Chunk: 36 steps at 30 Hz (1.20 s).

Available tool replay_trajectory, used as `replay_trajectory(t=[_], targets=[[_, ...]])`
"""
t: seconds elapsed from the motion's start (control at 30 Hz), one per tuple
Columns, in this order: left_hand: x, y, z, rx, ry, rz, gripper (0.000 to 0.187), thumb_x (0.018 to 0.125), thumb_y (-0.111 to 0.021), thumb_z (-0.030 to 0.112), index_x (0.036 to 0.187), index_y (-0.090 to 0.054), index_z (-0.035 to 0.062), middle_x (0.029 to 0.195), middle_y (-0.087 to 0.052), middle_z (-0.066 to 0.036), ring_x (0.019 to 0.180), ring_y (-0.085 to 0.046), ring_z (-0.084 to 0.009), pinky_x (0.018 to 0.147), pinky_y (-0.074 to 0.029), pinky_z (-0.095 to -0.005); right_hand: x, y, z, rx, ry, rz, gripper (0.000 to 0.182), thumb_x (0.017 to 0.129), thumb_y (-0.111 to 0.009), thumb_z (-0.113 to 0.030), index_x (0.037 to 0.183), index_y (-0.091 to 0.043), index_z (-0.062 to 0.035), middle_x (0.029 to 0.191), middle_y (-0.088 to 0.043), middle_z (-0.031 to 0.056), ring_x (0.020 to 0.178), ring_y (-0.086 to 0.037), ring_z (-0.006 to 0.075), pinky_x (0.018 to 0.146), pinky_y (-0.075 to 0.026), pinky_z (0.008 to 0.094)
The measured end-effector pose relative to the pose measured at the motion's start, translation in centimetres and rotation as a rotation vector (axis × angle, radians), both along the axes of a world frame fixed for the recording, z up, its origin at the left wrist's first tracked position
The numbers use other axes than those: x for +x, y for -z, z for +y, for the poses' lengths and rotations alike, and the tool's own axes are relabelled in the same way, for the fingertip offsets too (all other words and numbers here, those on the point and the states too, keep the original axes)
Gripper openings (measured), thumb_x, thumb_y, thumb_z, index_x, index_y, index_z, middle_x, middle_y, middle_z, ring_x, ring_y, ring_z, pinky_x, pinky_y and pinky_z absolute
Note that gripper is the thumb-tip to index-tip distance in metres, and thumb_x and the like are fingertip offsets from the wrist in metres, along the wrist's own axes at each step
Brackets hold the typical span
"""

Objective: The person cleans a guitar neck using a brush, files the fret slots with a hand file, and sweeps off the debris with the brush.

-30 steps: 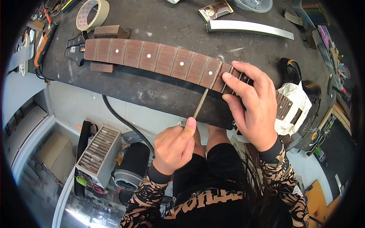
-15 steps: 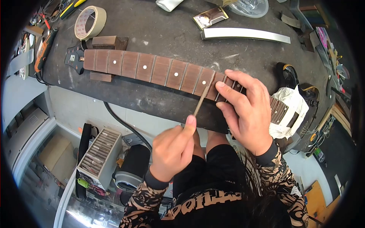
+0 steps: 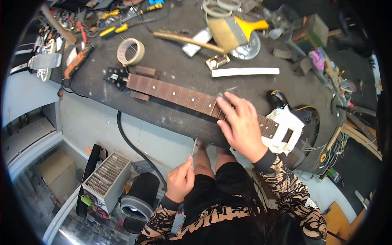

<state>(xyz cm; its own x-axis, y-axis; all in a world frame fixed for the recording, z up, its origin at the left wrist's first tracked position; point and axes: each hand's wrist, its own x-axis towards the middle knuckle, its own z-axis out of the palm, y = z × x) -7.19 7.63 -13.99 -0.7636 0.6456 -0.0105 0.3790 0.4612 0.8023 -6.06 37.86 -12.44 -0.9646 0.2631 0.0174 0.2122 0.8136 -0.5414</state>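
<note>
Slim metal file (image 3: 193,150) pinched in left hand (image 3: 179,182), right hand (image 3: 241,124) spread flat over dotted rosewood fretboard (image 3: 175,94).

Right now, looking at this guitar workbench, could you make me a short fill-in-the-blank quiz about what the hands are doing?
1. The right hand rests on the guitar's ____.
2. The left hand holds a thin metal file ____ the bench edge, off the guitar neck.
3. The roll of masking tape lies near the ____ end of the neck.
4. The yellow-handled brush lies on the ____.

Missing words: fretboard; below; headstock; bench
</note>
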Motion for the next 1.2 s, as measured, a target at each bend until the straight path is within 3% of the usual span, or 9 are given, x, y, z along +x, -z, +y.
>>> replay_trajectory(t=[0.1, 0.23, 0.27, 0.43, 0.7, 0.77, 0.93, 1.0, 1.2], targets=[[2.3, -2.8, -2.7, -0.127, -0.16, -0.172, 0.038, 0.101, -0.069, -0.004, 0.139, -0.072, -0.0012, 0.076, -0.065, -0.013, 0.059, -0.062, -0.0255, 0.059, -0.051, -0.0397, -0.6, -1.9, 0.4, 0.003, -0.123, 0.034, 0.051, 0.095, -0.082, -0.019, 0.145, -0.07, -0.016, 0.161, -0.054, 0.0192, 0.15, -0.052, 0.0415, 0.126, -0.037, 0.0629], [5.9, -6.1, -6.1, -0.171, -0.438, -0.412, 0.03, 0.106, -0.067, -0.001, 0.136, -0.068, -0.0035, 0.071, -0.049, -0.001, 0.063, -0.044, -0.0067, 0.057, -0.037, -0.0291, -5.1, -2.5, 5.7, -0.127, 0.268, 0.339, 0.027, 0.098, -0.077, -0.016, 0.122, -0.07, -0.0065, 0.13, -0.067, 0.0165, 0.119, -0.067, 0.0397, 0.106, -0.051, 0.0523], [6.5, -7.3, -6.5, -0.184, -0.485, -0.463, 0.03, 0.107, -0.066, -0.001, 0.137, -0.066, -0.0037, 0.071, -0.044, 0.003, 0.064, -0.04, -0.0058, 0.057, -0.034, -0.029, -6.7, -2.3, 7.3, -0.269, 0.419, 0.279, 0.029, 0.101, -0.077, -0.019, 0.125, -0.068, -0.0042, 0.128, -0.069, 0.0176, 0.116, -0.069, 0.0402, 0.1, -0.054, 0.0518], [11.8, -8.4, -10.5, -0.253, -0.634, -0.446, 0.03, 0.106, -0.065, -0.002, 0.136, -0.067, -0.0039, 0.07, -0.044, 0.003, 0.064, -0.04, -0.0064, 0.058, -0.034, -0.0293, -14.3, -0.3, 11.9, 0.103, 0.586, -0.1, 0.074, 0.094, -0.083, -0.058, 0.137, -0.054, -0.0047, 0.133, -0.067, 0.0208, 0.121, -0.071, 0.0428, 0.098, -0.055, 0.0631], [19.2, -8.1, -14.6, -0.375, -0.829, -0.399, 0.031, 0.105, -0.066, 0.004, 0.134, -0.067, -0.0038, 0.068, -0.051, -0.001, 0.063, -0.047, -0.0113, 0.061, -0.042, -0.0342, -17.3, 2.4, 12.7, -0.145, 0.784, -0.006, 0.096, 0.078, -0.1, -0.03, 0.148, -0.038, -0.008, 0.141, -0.06, 0.0226, 0.129, -0.067, 0.0443, 0.108, -0.056, 0.056], [21.7, -6.5, -16.7, -0.35, -0.89, -0.456, 0.032, 0.103, -0.068, 0.006, 0.134, -0.067, -0.0029, 0.069, -0.053, -0.002, 0.064, -0.049, -0.0122, 0.063, -0.045, -0.0339, -17.7, 2.1, 13.0, -0.261, 0.867, 0.023, 0.086, 0.08, -0.098, -0.029, 0.145, -0.049, -0.0029, 0.139, -0.066, 0.0269, 0.128, -0.069, 0.0463, 0.11, -0.056, 0.055], [27.3, 2.0, -23.6, -0.042, -0.897, -0.534, 0.034, 0.101, -0.069, 0.007, 0.134, -0.069, -0.0006, 0.071, -0.061, -0.005, 0.065, -0.058, -0.0127, 0.065, -0.05, -0.0332, -19.1, 4.7, 16.0, -0.474, 0.624, 0.026, 0.059, 0.089, -0.089, -0.032, 0.129, -0.067, 0.0062, 0.128, -0.074, 0.0329, 0.124, -0.071, 0.0505, 0.108, -0.056, 0.0548], [26.5, 3.1, -23.8, -0.135, -0.79, -0.357, 0.034, 0.101, -0.069, 0.008, 0.134, -0.069, 0.0005, 0.071, -0.062, -0.006, 0.065, -0.06, -0.0143, 0.064, -0.051, -0.0353, -19.2, 2.8, 15.8, -0.416, 0.574, 0.04, 0.053, 0.095, -0.083, -0.031, 0.129, -0.066, 0.0066, 0.126, -0.074, 0.0332, 0.123, -0.07, 0.0518, 0.105, -0.056, 0.0559], [23.2, -5.0, -17.3, -0.399, -0.856, -0.386, 0.032, 0.102, -0.065, 0.01, 0.133, -0.068, 0.0013, 0.073, -0.066, -0.016, 0.066, -0.065, -0.0251, 0.066, -0.052, -0.0431, -16.8, -1.4, 15.4, -0.401, 0.184, 0.237, 0.04, 0.103, -0.074, -0.021, 0.135, -0.062, -0.0008, 0.128, -0.074, 0.031, 0.124, -0.069, 0.05, 0.104, -0.055, 0.0538]])
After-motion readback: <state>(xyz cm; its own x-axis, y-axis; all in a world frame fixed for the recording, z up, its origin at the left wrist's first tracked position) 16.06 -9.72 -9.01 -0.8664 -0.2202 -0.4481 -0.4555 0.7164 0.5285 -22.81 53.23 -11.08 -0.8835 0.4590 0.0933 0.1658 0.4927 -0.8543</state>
